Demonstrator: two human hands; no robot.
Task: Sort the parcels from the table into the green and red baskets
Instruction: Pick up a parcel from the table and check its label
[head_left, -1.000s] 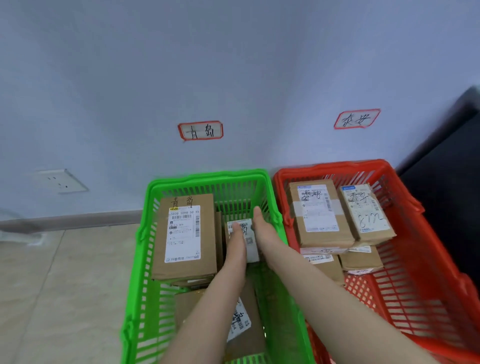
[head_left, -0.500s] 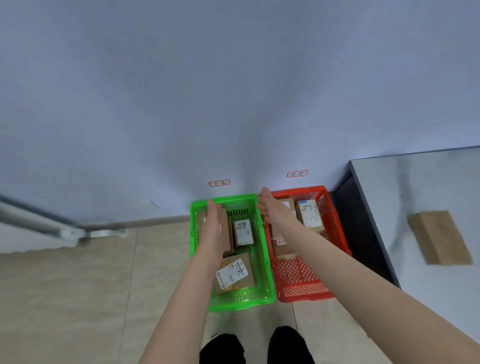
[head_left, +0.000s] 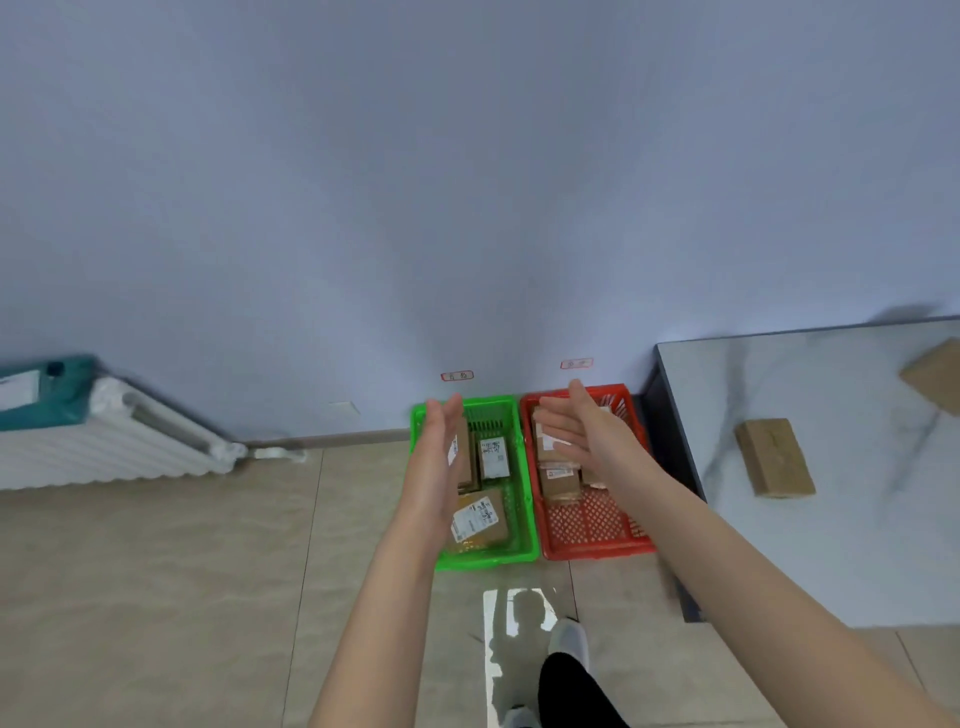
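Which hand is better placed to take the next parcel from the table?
Probably the right hand. Both hands are open and hold nothing, but the grey marble-patterned table with the nearer brown cardboard parcel stands on the person's right. The left hand is toward the green plastic basket, farther away.

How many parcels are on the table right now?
2. The near parcel lies flat toward the left of the table; the far parcel is cut by the right frame edge. More may lie out of view.
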